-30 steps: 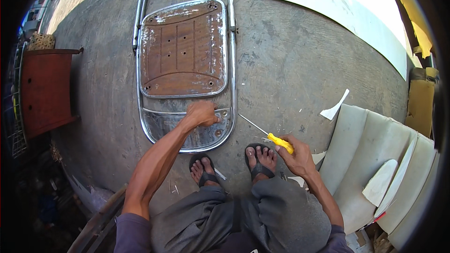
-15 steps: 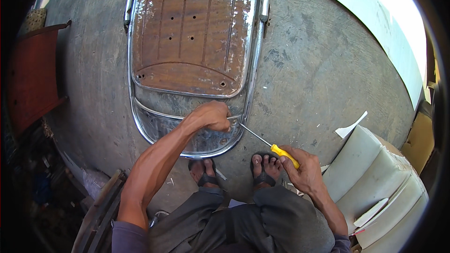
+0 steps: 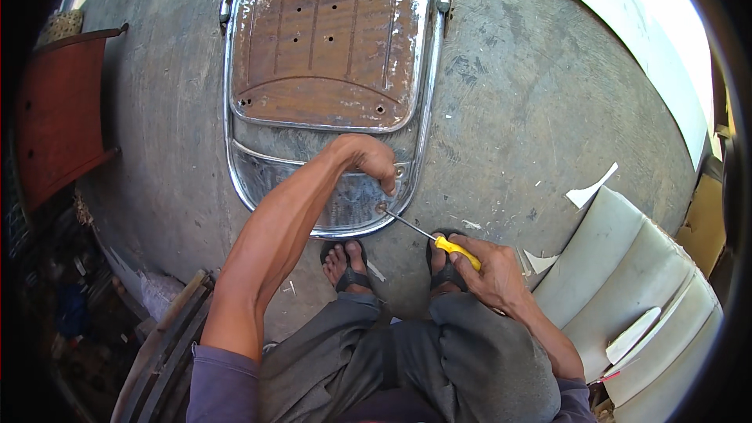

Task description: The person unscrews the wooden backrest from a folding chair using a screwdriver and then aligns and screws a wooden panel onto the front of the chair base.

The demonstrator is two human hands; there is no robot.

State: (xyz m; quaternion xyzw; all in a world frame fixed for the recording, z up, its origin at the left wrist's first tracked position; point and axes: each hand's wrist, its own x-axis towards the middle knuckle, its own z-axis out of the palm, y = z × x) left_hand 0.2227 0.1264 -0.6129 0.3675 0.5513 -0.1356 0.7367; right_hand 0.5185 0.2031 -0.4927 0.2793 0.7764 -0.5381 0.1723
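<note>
A chrome folding chair frame (image 3: 429, 102) lies on the floor in front of me, its brown, rusty seat pan (image 3: 321, 55) facing up. At its near end is a shiny metal plate (image 3: 345, 202) with holes by its right edge. My right hand (image 3: 495, 272) grips a screwdriver (image 3: 454, 251) by its yellow handle; the tip reaches a hole at the plate's lower right. My left hand (image 3: 371, 160) is curled over the plate's upper right part, thumb pointing down. Its fingers are bent out of sight, and whatever they hold is hidden.
Stacked pale padded cushions (image 3: 619, 266) stand at the right, with torn white scraps (image 3: 591, 186) nearby. A red metal panel (image 3: 63, 117) stands at the far left. Wooden bars (image 3: 168, 345) are at lower left. A white sheet (image 3: 627, 39) covers the upper right. My sandalled feet flank the plate's near edge.
The screwdriver tip has moved from the plate's upper right corner down to a lower hole. My left hand has shifted slightly up and right, and the chair sits higher in view.
</note>
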